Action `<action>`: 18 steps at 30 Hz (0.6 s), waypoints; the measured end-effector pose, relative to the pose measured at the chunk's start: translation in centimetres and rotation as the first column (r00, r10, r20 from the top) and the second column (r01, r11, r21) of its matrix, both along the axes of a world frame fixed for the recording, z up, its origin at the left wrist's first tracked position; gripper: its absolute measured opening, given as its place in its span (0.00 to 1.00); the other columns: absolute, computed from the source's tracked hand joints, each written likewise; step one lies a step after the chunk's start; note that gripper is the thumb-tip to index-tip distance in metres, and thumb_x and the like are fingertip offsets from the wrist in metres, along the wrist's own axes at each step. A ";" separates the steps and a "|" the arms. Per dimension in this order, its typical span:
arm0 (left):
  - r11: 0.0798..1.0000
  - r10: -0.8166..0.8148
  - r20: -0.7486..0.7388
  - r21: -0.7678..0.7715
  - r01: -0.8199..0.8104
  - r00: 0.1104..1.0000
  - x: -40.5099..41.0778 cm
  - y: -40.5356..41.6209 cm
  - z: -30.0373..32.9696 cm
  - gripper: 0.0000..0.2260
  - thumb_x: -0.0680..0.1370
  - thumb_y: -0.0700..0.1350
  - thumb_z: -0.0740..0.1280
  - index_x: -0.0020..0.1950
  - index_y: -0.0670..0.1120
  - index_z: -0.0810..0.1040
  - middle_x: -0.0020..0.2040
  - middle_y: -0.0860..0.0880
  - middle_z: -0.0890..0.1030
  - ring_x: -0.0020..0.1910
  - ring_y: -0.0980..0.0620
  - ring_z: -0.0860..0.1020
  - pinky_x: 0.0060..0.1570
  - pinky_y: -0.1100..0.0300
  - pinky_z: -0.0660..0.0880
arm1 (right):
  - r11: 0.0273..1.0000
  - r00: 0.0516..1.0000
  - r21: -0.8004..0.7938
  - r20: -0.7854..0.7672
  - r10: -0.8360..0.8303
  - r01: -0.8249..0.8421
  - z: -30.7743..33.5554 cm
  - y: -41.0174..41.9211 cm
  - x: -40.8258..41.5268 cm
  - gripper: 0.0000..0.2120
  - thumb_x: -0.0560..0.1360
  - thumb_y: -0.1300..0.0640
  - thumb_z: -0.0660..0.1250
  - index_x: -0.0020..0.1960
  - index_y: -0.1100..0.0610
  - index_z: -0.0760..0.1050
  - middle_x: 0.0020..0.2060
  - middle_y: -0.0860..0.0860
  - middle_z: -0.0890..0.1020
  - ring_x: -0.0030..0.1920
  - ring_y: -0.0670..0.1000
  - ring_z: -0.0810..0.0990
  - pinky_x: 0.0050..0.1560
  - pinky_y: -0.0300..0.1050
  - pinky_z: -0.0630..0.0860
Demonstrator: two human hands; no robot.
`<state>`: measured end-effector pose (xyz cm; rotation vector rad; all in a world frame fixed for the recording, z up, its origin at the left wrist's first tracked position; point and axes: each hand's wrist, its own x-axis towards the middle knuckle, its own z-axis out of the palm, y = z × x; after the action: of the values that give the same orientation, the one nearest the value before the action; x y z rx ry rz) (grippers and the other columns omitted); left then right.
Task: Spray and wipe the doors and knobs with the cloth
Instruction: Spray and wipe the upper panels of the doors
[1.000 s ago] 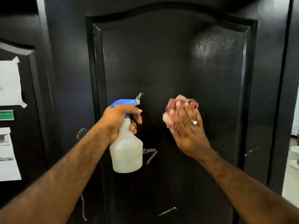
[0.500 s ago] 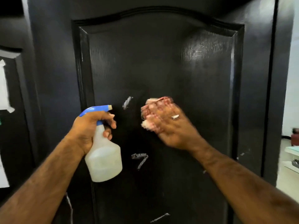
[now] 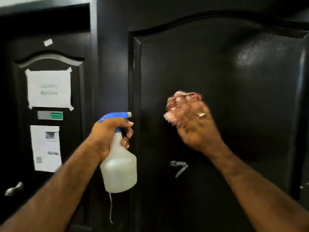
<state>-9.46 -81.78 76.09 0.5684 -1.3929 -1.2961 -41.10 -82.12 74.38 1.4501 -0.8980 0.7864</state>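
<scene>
A black panelled door [image 3: 234, 81] fills the right of the view. My right hand [image 3: 195, 126] presses a bunched pink and white cloth [image 3: 180, 101] against its middle panel; the hand is blurred. My left hand [image 3: 108, 136] grips the neck of a translucent spray bottle [image 3: 119, 166] with a blue trigger head, held upright just left of the panel's edge. A white smear [image 3: 179, 166] marks the door below the cloth. A second black door [image 3: 20, 148] stands at the left with a silver handle [image 3: 14, 188] low down.
The left door carries a taped paper sign [image 3: 49, 88], a small green and silver plate [image 3: 50, 115] and a printed sheet [image 3: 46, 148]. A black frame post [image 3: 108, 64] separates the two doors.
The view has swung left, bringing the left door and its signs into sight. The cloth has gone over the upper white smear, which no longer shows. My left hand still holds the bottle.
</scene>
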 end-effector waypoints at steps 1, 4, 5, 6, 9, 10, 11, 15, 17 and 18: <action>1.000 -0.001 0.019 -0.016 0.002 1.000 1.0 -0.3 -0.1 0.04 0.73 0.38 0.69 0.40 0.40 0.76 0.33 0.38 0.74 0.23 0.44 0.68 0.28 0.56 0.72 | 0.998 0.994 -0.057 0.108 -0.022 0.028 1.7 -0.1 0.2 0.29 0.82 0.52 0.67 0.82 0.53 0.69 0.83 0.56 0.65 0.83 0.62 0.60 0.79 0.68 0.60; 0.998 0.002 0.047 -0.055 0.001 0.999 3.5 -1.9 0.2 0.07 0.72 0.40 0.71 0.36 0.41 0.77 0.34 0.38 0.76 0.24 0.45 0.69 0.28 0.56 0.73 | 0.978 0.851 -0.153 0.524 -0.039 0.140 5.7 -2.0 5.6 0.30 0.83 0.47 0.62 0.84 0.50 0.63 0.85 0.54 0.59 0.85 0.60 0.55 0.82 0.65 0.54; 0.999 0.003 0.039 -0.053 -0.001 0.999 4.2 -2.5 0.4 0.07 0.71 0.41 0.72 0.35 0.41 0.77 0.36 0.37 0.77 0.24 0.45 0.69 0.28 0.56 0.73 | 0.978 0.820 -0.153 0.572 -0.032 0.144 5.7 -2.8 8.2 0.31 0.83 0.46 0.61 0.85 0.50 0.62 0.85 0.55 0.58 0.85 0.61 0.54 0.82 0.65 0.52; 0.999 -0.002 0.026 -0.046 0.003 1.000 5.1 -3.4 0.8 0.08 0.70 0.42 0.73 0.35 0.41 0.77 0.37 0.37 0.78 0.24 0.46 0.69 0.28 0.56 0.73 | 0.983 0.838 -0.135 0.545 -0.030 0.123 4.7 -3.8 10.7 0.31 0.83 0.47 0.60 0.85 0.51 0.61 0.85 0.56 0.58 0.85 0.61 0.53 0.82 0.66 0.51; 0.999 -0.012 -0.011 -0.035 0.012 1.000 7.1 -5.5 1.9 0.06 0.72 0.40 0.72 0.38 0.40 0.78 0.37 0.38 0.79 0.23 0.47 0.69 0.29 0.56 0.74 | 0.997 0.985 0.065 0.166 -0.048 0.038 -1.7 -5.2 14.0 0.31 0.82 0.51 0.64 0.84 0.53 0.64 0.85 0.57 0.59 0.85 0.62 0.55 0.81 0.70 0.55; 0.999 -0.021 -0.014 -0.038 0.021 1.000 7.7 -6.2 2.2 0.04 0.74 0.39 0.71 0.41 0.40 0.78 0.37 0.38 0.79 0.23 0.47 0.70 0.29 0.56 0.74 | 0.993 0.999 0.110 0.023 -0.048 0.045 -3.3 -4.9 13.2 0.31 0.80 0.52 0.66 0.83 0.54 0.66 0.84 0.57 0.61 0.85 0.62 0.57 0.80 0.70 0.57; 0.999 -0.037 -0.012 -0.038 0.036 0.999 8.5 -6.7 2.3 0.03 0.74 0.39 0.71 0.43 0.40 0.78 0.37 0.38 0.79 0.23 0.47 0.70 0.29 0.56 0.74 | 0.990 0.995 0.133 -0.091 -0.034 0.046 -4.0 -4.6 12.1 0.31 0.79 0.52 0.67 0.81 0.54 0.69 0.83 0.57 0.64 0.84 0.62 0.59 0.79 0.70 0.60; 0.996 -0.073 0.012 -0.055 0.074 0.997 11.3 -9.1 2.3 0.06 0.71 0.39 0.72 0.45 0.39 0.78 0.37 0.37 0.78 0.22 0.46 0.69 0.27 0.56 0.74 | 0.992 0.994 0.052 0.004 -0.112 0.112 -0.2 -4.0 10.1 0.33 0.79 0.50 0.70 0.82 0.54 0.68 0.83 0.56 0.63 0.84 0.61 0.59 0.80 0.69 0.59; 0.994 -0.087 0.022 -0.068 0.088 0.996 12.1 -10.4 2.4 0.08 0.69 0.41 0.73 0.44 0.39 0.78 0.37 0.36 0.78 0.22 0.45 0.69 0.28 0.56 0.73 | 0.989 0.950 -0.037 0.286 -0.128 0.144 3.0 -5.3 13.0 0.33 0.82 0.47 0.65 0.85 0.53 0.62 0.85 0.54 0.59 0.85 0.59 0.55 0.82 0.66 0.53; 0.994 -0.091 0.026 -0.065 0.093 0.995 12.2 -11.0 2.3 0.07 0.70 0.40 0.73 0.44 0.39 0.78 0.37 0.36 0.78 0.22 0.45 0.69 0.28 0.56 0.73 | 0.984 0.912 -0.073 0.391 -0.122 0.163 4.3 -6.3 15.0 0.32 0.84 0.45 0.62 0.85 0.52 0.61 0.85 0.53 0.59 0.85 0.58 0.54 0.83 0.65 0.52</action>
<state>2.75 -92.77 78.43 0.4803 -1.4905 -1.3145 -26.06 -88.43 78.63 1.1401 -1.2275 1.0126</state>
